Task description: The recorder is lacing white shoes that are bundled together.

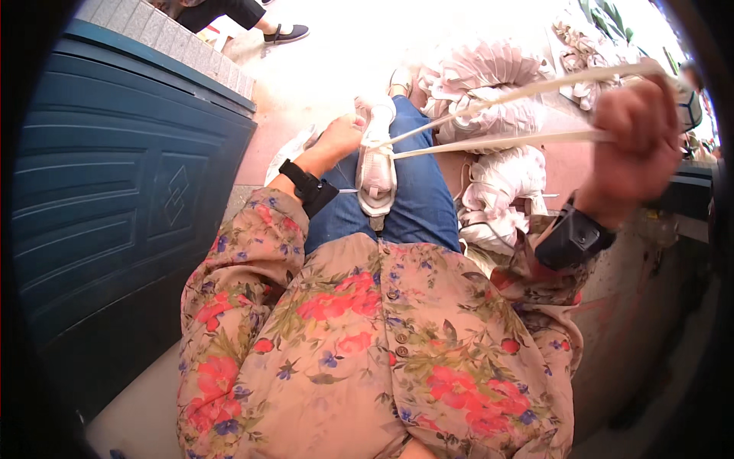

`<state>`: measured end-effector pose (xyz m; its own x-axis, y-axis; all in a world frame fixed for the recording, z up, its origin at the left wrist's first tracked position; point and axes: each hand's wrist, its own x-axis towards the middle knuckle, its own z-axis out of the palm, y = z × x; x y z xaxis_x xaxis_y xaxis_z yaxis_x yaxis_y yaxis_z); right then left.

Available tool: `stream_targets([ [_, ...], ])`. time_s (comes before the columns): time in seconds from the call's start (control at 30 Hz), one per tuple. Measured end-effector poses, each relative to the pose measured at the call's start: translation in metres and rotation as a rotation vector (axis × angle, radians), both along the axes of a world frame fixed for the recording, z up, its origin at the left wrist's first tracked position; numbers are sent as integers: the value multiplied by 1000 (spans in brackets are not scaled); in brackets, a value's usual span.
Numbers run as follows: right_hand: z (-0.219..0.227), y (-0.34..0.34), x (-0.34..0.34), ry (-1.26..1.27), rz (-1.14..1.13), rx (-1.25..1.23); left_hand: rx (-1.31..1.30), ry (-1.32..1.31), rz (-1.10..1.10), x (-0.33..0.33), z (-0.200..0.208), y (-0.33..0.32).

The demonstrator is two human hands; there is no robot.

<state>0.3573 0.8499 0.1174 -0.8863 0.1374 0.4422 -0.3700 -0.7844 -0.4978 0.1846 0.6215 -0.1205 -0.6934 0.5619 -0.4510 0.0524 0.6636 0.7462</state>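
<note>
A white shoe (pixel 377 172) lies lengthwise between my thighs, over my blue jeans (pixel 424 176). My left hand (pixel 344 138) grips its far left side, with the fingertips partly hidden against it. Out to the right and raised, my right hand (pixel 638 122) is closed in a fist around a white shoelace (pixel 505 143). Two strands of this lace run taut from the shoe's middle to the fist, one above the other. A short white lace end sticks out to the left of the shoe.
Stacked bundles of white shoe pieces (pixel 497 65) lie on the floor to my right, with more bundles (pixel 589 57) farther off. A dark blue panelled door (pixel 115 183) stands at my left. Another person's dark shoe (pixel 287 34) shows at the far left.
</note>
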Motion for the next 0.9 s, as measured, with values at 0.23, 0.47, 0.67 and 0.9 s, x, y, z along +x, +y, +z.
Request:
stream_targets([
  [0.23,6,0,-20,192,9,132,251,-131,-620,12,34,32],
  [0.47,-36,74,-15,10,-137,28,661,-472,19,-46,49,-29],
  [0.67,-165,147,46,-697,-648,-260,780,-507,885,-140,11,-186],
  [0.9,-125,50,-21,-493,-298,306,633,112,419,-95,105,-119],
])
